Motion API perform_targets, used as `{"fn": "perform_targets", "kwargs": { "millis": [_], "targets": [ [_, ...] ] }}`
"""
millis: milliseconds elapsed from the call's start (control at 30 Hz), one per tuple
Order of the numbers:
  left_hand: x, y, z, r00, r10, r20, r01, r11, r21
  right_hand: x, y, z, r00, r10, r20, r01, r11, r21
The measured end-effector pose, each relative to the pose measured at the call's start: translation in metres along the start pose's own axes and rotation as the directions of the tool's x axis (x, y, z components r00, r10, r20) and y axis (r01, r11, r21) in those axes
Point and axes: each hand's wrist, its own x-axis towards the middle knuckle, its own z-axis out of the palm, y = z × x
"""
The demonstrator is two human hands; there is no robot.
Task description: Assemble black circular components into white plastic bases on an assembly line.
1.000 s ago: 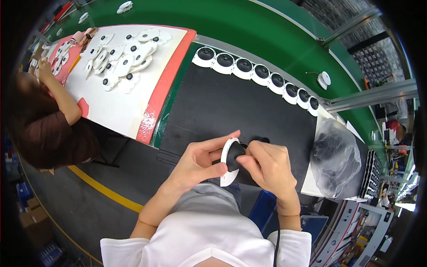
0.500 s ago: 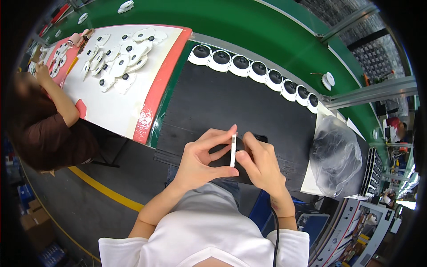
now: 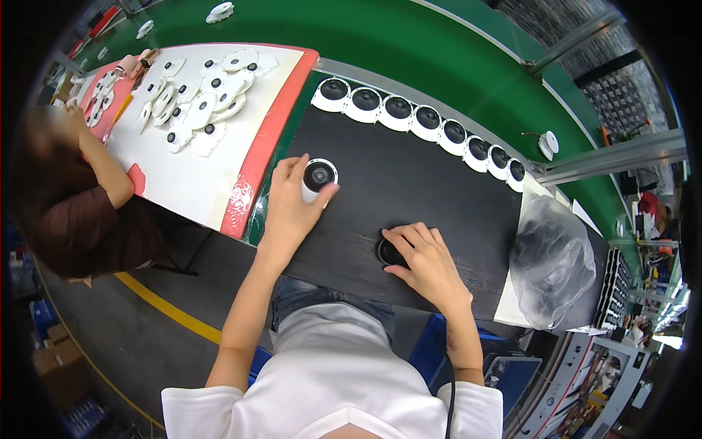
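On the left part of the black mat (image 3: 351,157), my left hand (image 3: 289,212) grips a white housing (image 3: 308,196) with a round black speaker-like face turned up. The fingers lie along its left side and the thumb touches its lower right rim. Closer to me, my right hand (image 3: 428,267) curls round a round black part (image 3: 388,253) at the mat's surface. Fingers and thumb cover much of that part, so its exact kind cannot be made out. The two hands are well apart.
A row of several similar white housings (image 3: 398,110) lines the mat's far edge. A crumpled clear plastic bag (image 3: 552,263) lies to the right. On the left, a white-topped table (image 3: 197,172) carries scattered white pieces, with a co-worker (image 3: 88,212) beside it. A green belt (image 3: 409,44) runs behind.
My hands have come apart. The left has moved away and leftward with the white housing, which has turned from edge-on to face up. My right hand has shifted slightly, and the black part now shows.
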Motion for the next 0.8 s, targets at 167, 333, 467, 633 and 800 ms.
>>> {"fn": "perform_targets", "kwargs": {
  "millis": [167, 333, 467, 633, 800],
  "targets": [
    [-0.001, 0.017, 0.004, 0.999, 0.034, -0.001, -0.034, 0.992, 0.122, 0.004, 0.000, 0.000, 1.000, 0.012, 0.006, -0.012, 1.000, 0.012],
    [0.054, 0.006, 0.010, 0.987, 0.065, -0.145, -0.047, 0.990, 0.130, 0.003, -0.001, -0.002, 1.000, 0.007, -0.016, -0.006, 0.999, 0.045],
    [0.084, -0.003, 0.022, 0.995, 0.026, -0.096, -0.007, 0.981, 0.194, 0.003, -0.004, -0.003, 1.000, 0.019, -0.004, -0.018, 0.999, 0.050],
    [0.097, -0.014, 0.025, 0.988, 0.112, -0.110, -0.084, 0.969, 0.231, 0.001, -0.004, -0.003, 0.999, 0.014, -0.042, -0.013, 1.000, 0.025],
    [0.117, -0.071, -0.033, 0.892, 0.248, -0.379, -0.041, 0.877, 0.478, -0.003, -0.002, -0.006, 0.998, 0.028, -0.055, -0.025, 0.998, 0.055]
  ]
}}
